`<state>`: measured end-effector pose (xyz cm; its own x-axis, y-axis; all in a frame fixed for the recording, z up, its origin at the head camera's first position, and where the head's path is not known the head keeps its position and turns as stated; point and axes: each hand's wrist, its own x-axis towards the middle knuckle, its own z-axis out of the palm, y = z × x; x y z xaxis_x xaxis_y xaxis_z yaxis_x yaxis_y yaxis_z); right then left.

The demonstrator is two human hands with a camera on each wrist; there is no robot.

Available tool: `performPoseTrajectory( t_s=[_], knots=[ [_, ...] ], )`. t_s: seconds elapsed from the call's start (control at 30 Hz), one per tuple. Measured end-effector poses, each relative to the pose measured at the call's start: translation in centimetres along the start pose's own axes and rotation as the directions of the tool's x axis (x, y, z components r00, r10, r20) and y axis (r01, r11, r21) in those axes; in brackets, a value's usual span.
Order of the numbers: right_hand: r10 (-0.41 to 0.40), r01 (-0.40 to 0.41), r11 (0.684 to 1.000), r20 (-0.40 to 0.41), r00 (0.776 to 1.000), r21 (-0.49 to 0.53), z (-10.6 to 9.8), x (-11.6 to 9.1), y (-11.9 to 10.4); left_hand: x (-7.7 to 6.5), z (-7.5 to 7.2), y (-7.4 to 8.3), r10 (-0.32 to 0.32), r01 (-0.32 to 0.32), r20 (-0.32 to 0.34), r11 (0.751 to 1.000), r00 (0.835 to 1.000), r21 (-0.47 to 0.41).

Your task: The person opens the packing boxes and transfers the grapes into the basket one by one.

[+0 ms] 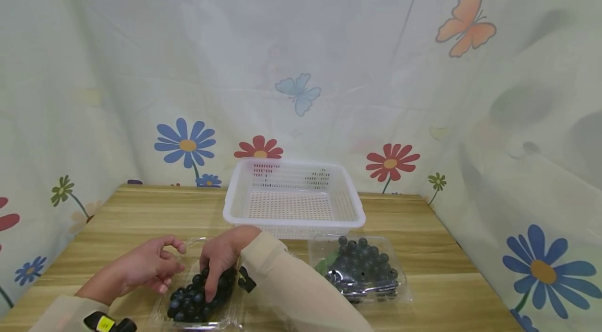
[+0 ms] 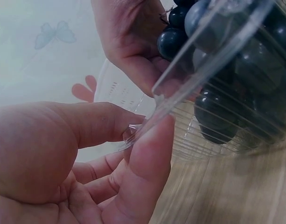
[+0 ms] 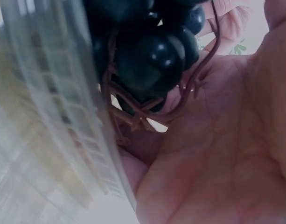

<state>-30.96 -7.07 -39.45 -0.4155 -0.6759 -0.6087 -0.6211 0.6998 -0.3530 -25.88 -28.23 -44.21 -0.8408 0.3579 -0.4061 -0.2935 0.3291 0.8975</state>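
A bunch of dark grapes [image 1: 190, 305] lies in a clear plastic box [image 1: 213, 325] at the front left of the table. My left hand [image 1: 147, 264] pinches the box's edge between thumb and forefinger, as the rim [image 2: 182, 86] in the left wrist view makes plain. Reaching into the box from above, my right hand [image 1: 221, 259] holds the bunch, its thumb lying over the grapes. Brown stems [image 3: 180, 105] and several grapes [image 3: 149, 60] show beside the palm in the right wrist view. Some of the right fingers are hidden behind the fruit.
A white perforated basket [image 1: 293, 230] stands at the back middle of the wooden table [image 1: 437, 269]. To the right sits a second clear box [image 1: 404, 298] with dark grapes [image 1: 362, 264] and a green leaf inside. A flower-patterned curtain [image 1: 301, 23] hangs behind the table.
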Motion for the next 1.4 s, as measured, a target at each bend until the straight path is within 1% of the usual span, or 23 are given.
performPoseTrajectory(
  t_s=[0.13,0.3,0.4,0.63,0.83,1.17,1.4],
  knots=[
    [0.008,-0.008,1.0,0.007,1.0,0.025,0.01,0.0,0.0,0.0,0.06,0.07,-0.007,0.007,-0.006,1.0,1.0,-0.001],
    [0.026,-0.028,0.995,0.022,0.999,0.096,0.01,-0.09,0.03,0.04,0.05,0.2,-0.015,0.015,-0.006,1.0,1.0,0.001],
    [0.028,-0.031,0.993,0.029,0.999,0.115,-0.03,-0.09,0.0,0.06,0.0,0.11,-0.007,0.007,-0.003,1.0,1.0,0.002],
    [0.022,-0.024,0.995,0.019,1.0,0.095,0.0,-0.03,-0.15,0.08,0.01,0.07,-0.013,0.013,-0.02,1.0,1.0,0.007],
    [0.011,-0.013,0.998,0.038,0.999,0.054,-0.05,0.37,-0.15,0.09,0.01,-0.03,-0.005,0.005,-0.015,1.0,1.0,0.011],
    [-0.063,0.063,0.998,0.024,0.998,0.019,-0.2,0.66,0.37,0.14,0.03,0.17,-0.004,0.004,-0.008,1.0,1.0,0.017],
    [-0.121,0.119,0.991,0.031,0.992,0.059,-0.34,0.63,0.77,0.07,0.02,0.08,0.006,-0.006,0.001,1.0,1.0,0.013]
  ],
)
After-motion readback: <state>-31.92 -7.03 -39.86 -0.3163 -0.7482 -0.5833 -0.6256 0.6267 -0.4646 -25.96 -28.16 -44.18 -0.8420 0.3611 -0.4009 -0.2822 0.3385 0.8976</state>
